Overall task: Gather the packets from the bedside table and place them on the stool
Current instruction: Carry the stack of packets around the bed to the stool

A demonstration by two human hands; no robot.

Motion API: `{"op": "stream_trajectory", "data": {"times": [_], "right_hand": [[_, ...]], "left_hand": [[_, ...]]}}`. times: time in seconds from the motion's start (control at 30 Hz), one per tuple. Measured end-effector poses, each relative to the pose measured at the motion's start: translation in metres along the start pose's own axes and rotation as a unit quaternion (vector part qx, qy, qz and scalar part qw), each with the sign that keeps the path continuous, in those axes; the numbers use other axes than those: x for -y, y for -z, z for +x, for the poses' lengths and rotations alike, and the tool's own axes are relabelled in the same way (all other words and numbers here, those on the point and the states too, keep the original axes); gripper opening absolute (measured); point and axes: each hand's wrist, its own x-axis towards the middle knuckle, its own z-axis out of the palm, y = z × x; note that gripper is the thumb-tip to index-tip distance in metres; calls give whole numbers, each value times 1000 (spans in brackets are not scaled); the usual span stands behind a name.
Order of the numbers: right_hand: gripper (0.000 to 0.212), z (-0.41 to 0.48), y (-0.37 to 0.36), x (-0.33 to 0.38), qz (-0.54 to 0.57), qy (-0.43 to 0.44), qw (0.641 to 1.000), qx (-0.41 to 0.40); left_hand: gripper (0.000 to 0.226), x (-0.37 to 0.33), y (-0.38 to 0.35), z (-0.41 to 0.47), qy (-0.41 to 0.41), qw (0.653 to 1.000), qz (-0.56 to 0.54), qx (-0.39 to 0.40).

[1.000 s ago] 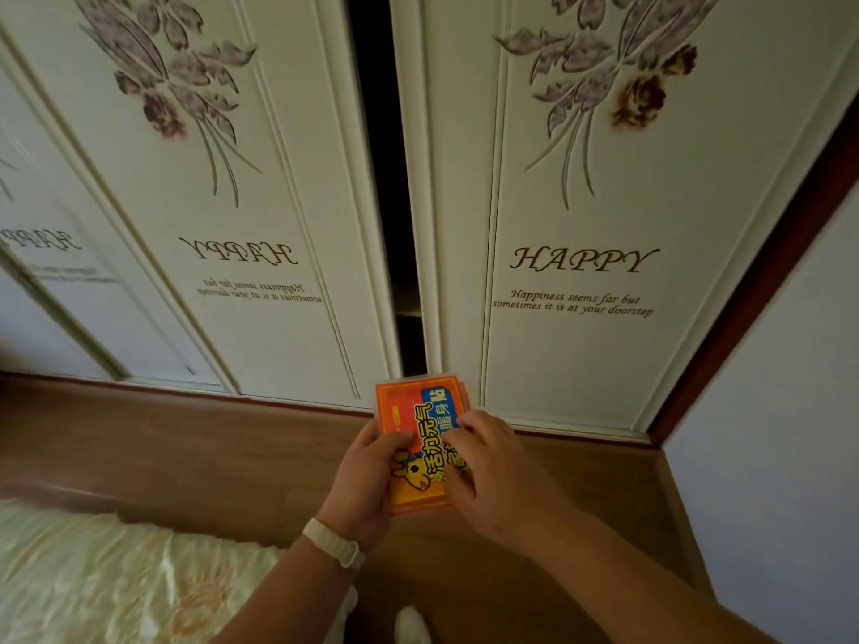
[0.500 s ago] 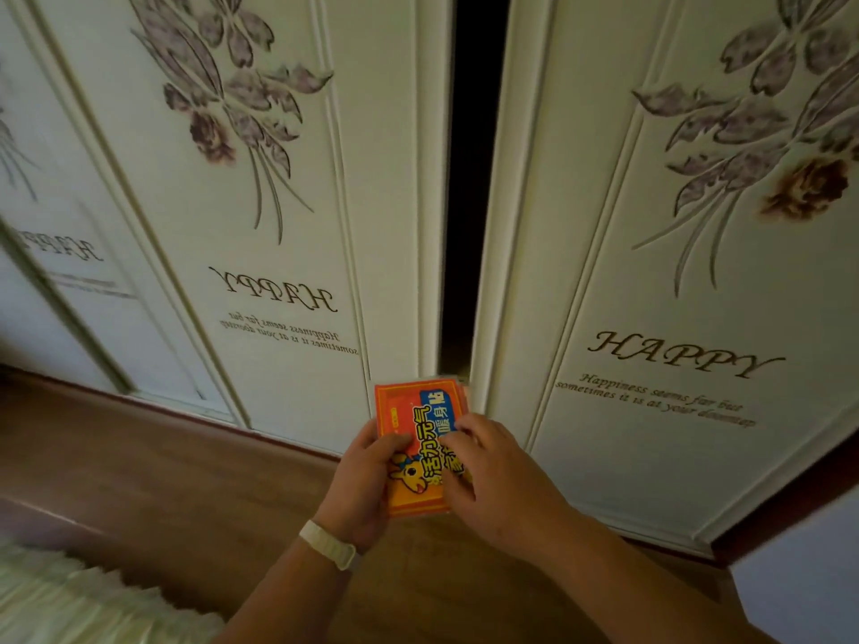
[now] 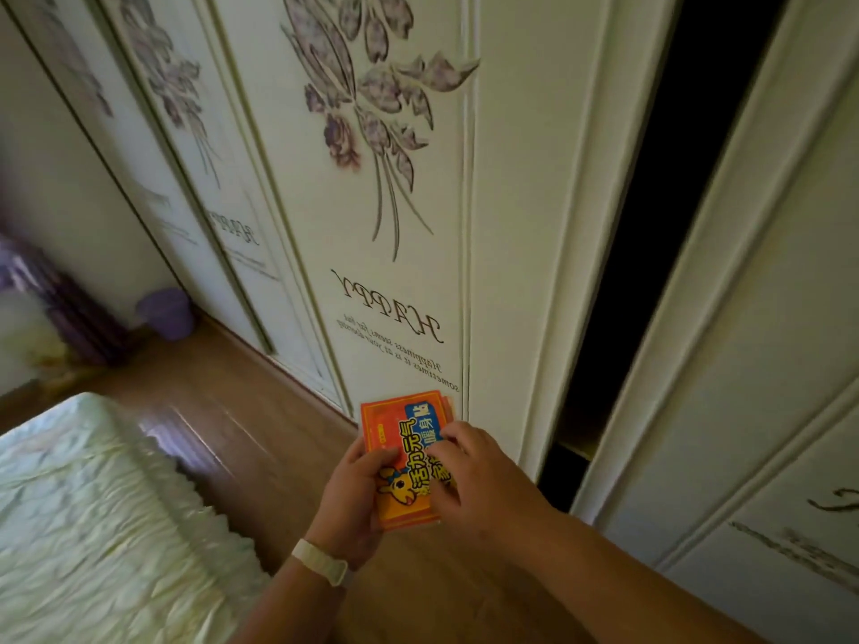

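A stack of orange packets [image 3: 393, 434] with a blue label and a cartoon deer is held in front of me, low in the middle of the view. My left hand [image 3: 348, 499] grips the stack from the left and underneath, a pale band on its wrist. My right hand [image 3: 474, 476] holds the stack's right side, with fingers lying over the top packet. Neither the bedside table nor the stool is in view.
White sliding wardrobe doors [image 3: 395, 225] with flower prints stand close ahead, with a dark gap [image 3: 650, 225] between two of them. A bed with a pale cover [image 3: 93, 527] fills the lower left. A purple bin [image 3: 169, 313] stands on the wooden floor [image 3: 223, 397] at far left.
The view has swung to the left: the wardrobe gap has slid to the right, and the bed and purple bin have come into sight. Both hands keep the same hold on the packets.
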Motion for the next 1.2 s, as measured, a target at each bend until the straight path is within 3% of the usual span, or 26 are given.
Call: {"op": "stream_trajectory", "data": {"times": [0.23,0.63,0.77,0.93,1.2], "right_hand": [[38,96,12,-35,16,134,989,54],[37,198,-54,13,72,275,950,134],[36,243,-94,40,80,297,937,166],[39,328,-147,87,75,303,931,189],[38,446,-204,177,43,329,929,164]], "left_hand": [[36,-32,-12,46,-64,990,-48,-115],[28,-78,63,58,-133,950,-107,-261],[40,-103,112,78,-132,939,-135,-286],[38,-161,191,121,-139,935,-158,-284],[38,-266,293,160,-167,937,-155,-267]]}}
